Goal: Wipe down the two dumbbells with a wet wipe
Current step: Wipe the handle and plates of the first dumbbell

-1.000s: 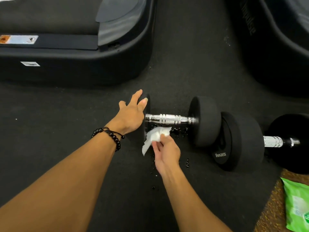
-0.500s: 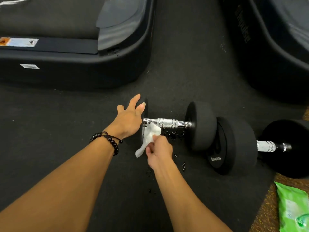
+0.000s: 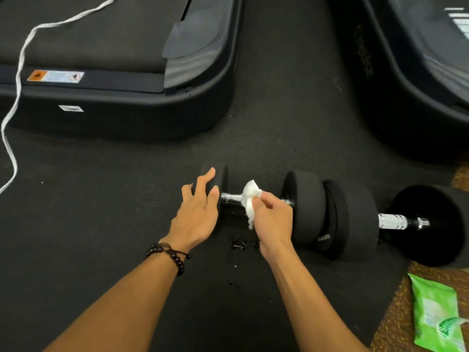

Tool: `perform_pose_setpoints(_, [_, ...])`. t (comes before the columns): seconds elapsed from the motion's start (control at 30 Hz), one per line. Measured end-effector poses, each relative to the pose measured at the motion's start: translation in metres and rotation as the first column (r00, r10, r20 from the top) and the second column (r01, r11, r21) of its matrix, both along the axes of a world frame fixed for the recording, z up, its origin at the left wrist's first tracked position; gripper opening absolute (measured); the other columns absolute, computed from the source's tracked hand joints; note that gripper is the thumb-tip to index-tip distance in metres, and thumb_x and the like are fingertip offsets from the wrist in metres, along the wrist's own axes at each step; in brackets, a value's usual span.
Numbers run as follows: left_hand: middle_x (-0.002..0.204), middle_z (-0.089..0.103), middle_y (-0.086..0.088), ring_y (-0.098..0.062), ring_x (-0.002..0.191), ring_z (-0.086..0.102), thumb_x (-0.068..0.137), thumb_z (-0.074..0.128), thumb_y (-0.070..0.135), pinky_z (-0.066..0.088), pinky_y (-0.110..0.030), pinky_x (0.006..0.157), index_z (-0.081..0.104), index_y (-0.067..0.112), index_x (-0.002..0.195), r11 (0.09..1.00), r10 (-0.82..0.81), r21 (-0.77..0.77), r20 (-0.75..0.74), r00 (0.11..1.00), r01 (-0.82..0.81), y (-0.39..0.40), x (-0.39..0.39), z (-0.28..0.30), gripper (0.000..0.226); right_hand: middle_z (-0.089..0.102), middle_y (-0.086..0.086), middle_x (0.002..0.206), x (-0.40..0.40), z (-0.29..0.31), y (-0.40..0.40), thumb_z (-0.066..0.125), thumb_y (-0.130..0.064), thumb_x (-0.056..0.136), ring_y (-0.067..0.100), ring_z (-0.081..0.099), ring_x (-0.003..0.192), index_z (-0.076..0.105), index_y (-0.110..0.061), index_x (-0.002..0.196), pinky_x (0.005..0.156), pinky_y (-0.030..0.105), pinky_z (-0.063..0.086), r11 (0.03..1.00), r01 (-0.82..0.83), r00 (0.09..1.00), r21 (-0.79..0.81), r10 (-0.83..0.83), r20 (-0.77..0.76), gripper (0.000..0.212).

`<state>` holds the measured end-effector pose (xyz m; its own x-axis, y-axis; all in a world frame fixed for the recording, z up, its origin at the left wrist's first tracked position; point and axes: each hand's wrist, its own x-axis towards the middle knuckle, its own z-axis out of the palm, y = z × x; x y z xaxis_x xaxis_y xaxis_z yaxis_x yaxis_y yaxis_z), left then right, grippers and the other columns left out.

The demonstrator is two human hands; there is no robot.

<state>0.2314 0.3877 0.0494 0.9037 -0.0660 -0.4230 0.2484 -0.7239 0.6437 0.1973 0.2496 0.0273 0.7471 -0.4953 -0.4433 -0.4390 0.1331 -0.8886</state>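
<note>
Near dumbbell [image 3: 261,207] lay on the floor w/ its long axis running left-right across the view; left hand [image 3: 196,214] rested flat on its left head, fingers straight, gripping nothing. Right hand [image 3: 272,219] pinched the wet wipe [image 3: 250,199] against the chrome handle mid-bar. 2nd dumbbell [image 3: 390,222] lay just right, end-to-end, closer to the right hand, prob. wiped next.

Wipe [image 3: 250,199] now up on handle [image 3: 231,198]
</note>
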Motion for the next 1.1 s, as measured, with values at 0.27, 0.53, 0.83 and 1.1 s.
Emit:
perform_pose_setpoints(0.27, [0.113, 0.034, 0.007, -0.016, 0.086, 0.057, 0.1, 0.036, 0.05, 0.048, -0.047, 0.085, 0.046, 0.032, 0.104, 0.983, 0.146, 0.057, 0.353, 0.924, -0.177, 0.004, -0.03, 0.011, 0.021, 0.061, 0.004, 0.098, -0.013, -0.032, 0.019, 0.052, -0.014, 0.097, 0.018, 0.057, 0.094, 0.068, -0.016, 0.117, 0.076, 0.022, 0.043, 0.695, -0.293, 0.942, -0.656, 0.326, -0.076, 0.027])
perform_pose_setpoints(0.53, [0.147, 0.043, 0.007, -0.018, 0.13, 0.046, 0.105, 0.021, 0.048, 0.039, -0.041, 0.1, 0.057, 0.037, 0.131, 0.988, -0.056, 0.151, 0.215, 0.975, 0.023, 0.006, -0.001, -0.025, 0.046, 0.067, -0.007, 0.066, -0.005, -0.011, 0.029, 0.058, -0.015, 0.086, 0.004, 0.06, 0.062, 0.074, -0.027, 0.093, 0.056, 0.015, 0.044, 0.978, -0.039, 0.999, -0.206, 0.032, -0.038, 0.021])
perform_pose_setpoints(0.83, [0.14, 0.052, 0.009, -0.02, 0.125, 0.052, 0.105, 0.023, 0.047, 0.04, -0.041, 0.099, 0.061, 0.036, 0.125, 0.99, 0.012, 0.135, 0.263, 0.965, -0.049, 0.004, -0.006, -0.025, 0.044, 0.048, 0.008, 0.094, -0.044, -0.026, 0.044, 0.054, -0.007, 0.09, 0.025, 0.051, 0.082, 0.065, -0.003, 0.09, 0.068, 0.034, 0.044, 0.458, -0.534, 0.768, -0.711, 0.614, -0.182, 0.012])
perform_pose_setpoints(1.1, [0.141, 0.05, 0.01, -0.022, 0.126, 0.05, 0.105, 0.023, 0.046, 0.038, -0.042, 0.097, 0.059, 0.037, 0.128, 0.987, 0.034, 0.147, 0.221, 0.975, -0.067, 0.002, 0.002, -0.023, 0.044, 0.061, -0.004, 0.064, 0.014, -0.009, 0.02, 0.059, -0.019, 0.087, 0.021, 0.06, 0.069, 0.067, -0.018, 0.075, 0.065, 0.029, 0.044, 0.87, -0.277, 0.96, -0.408, 0.271, -0.072, 0.015])
